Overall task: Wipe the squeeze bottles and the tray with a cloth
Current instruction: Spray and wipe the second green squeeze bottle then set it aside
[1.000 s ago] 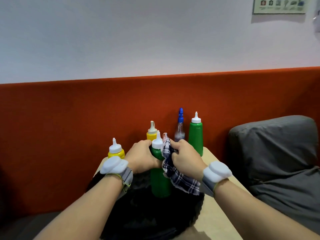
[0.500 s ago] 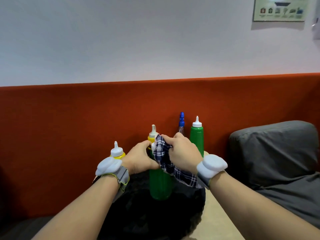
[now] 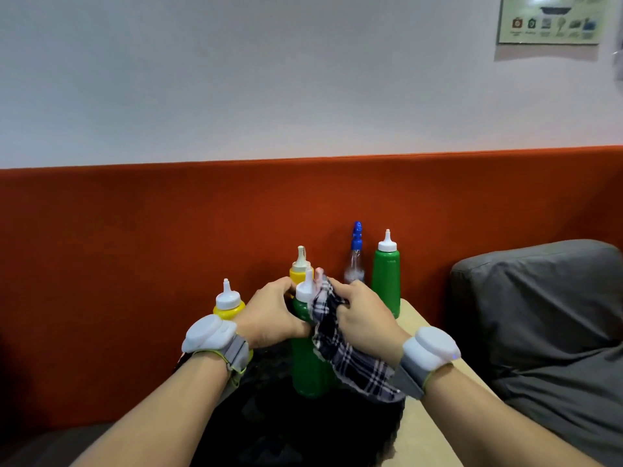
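A green squeeze bottle (image 3: 308, 365) with a white cap stands upright on the black tray (image 3: 290, 429). My left hand (image 3: 273, 315) grips its upper part from the left. My right hand (image 3: 364, 315) holds a blue-and-white checked cloth (image 3: 340, 352) against the bottle's right shoulder, just below the cap. The cloth's loose end hangs down toward my right wrist. Behind stand a yellow bottle (image 3: 300, 273), a second yellow bottle (image 3: 228, 303) at the left and another green bottle (image 3: 386, 281) at the right.
A clear bottle with a blue nozzle (image 3: 355, 261) stands at the back against the orange backrest (image 3: 135, 264). The beige table (image 3: 435, 433) shows to the right of the tray. A grey cushion (image 3: 546, 332) lies at the right.
The cloth covered the bottle's cap half a second ago; now it has slid down to the right shoulder and the white cap shows again. My left hand keeps its grip.
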Demonstrator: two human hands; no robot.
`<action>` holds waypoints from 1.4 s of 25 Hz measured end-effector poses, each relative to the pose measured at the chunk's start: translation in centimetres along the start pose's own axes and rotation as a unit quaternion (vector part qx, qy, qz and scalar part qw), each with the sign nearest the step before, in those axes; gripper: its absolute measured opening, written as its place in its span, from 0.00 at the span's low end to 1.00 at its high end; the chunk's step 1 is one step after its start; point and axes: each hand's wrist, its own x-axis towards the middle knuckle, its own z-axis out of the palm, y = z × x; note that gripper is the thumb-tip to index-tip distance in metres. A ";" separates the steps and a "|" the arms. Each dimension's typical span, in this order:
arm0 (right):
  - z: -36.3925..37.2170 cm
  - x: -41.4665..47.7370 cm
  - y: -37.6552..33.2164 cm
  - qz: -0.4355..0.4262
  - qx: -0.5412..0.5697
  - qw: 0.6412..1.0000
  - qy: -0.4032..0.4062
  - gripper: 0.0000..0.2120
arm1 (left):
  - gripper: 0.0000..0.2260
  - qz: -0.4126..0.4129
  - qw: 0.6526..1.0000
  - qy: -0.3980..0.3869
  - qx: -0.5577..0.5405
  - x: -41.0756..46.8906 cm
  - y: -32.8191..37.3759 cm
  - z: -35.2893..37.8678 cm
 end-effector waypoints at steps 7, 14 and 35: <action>1.1 -2.5 -0.4 -0.060 -0.062 0.996 0.014 0.29 | 0.15 -0.012 0.999 0.033 0.030 0.0 -0.2 0.0; -1.1 -0.6 0.7 -0.003 -0.029 0.999 0.039 0.27 | 0.33 -0.053 0.998 -0.019 -0.003 -0.2 -0.2 0.7; -0.1 0.4 0.4 0.022 -0.021 1.000 -0.005 0.30 | 0.26 0.001 0.998 -0.032 -0.061 -0.6 -1.3 0.0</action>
